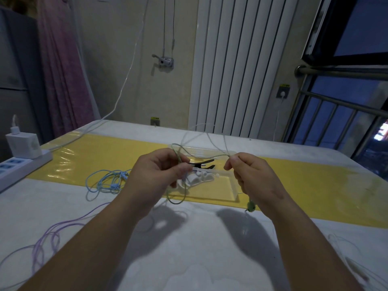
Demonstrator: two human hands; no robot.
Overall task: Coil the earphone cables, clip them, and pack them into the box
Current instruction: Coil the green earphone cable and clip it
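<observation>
Both hands are raised above the table and hold a green earphone cable (206,156) stretched between them. My left hand (159,175) pinches one part, and a loop of it hangs below the fingers. My right hand (249,175) pinches the other part; a green earbud (251,206) dangles under it. Behind the hands lies a clear plastic box (225,189) holding a white coiled earphone (196,178) and a black clip (202,163). A blue earphone cable (107,182) lies loose to the left, and a purple cable (50,238) lies at the near left.
A white power strip (19,166) with a charger block (24,143) sits at the table's left edge. A pale cable (346,255) lies at the near right. A yellow strip (315,181) crosses the white table. A radiator and window rails stand behind.
</observation>
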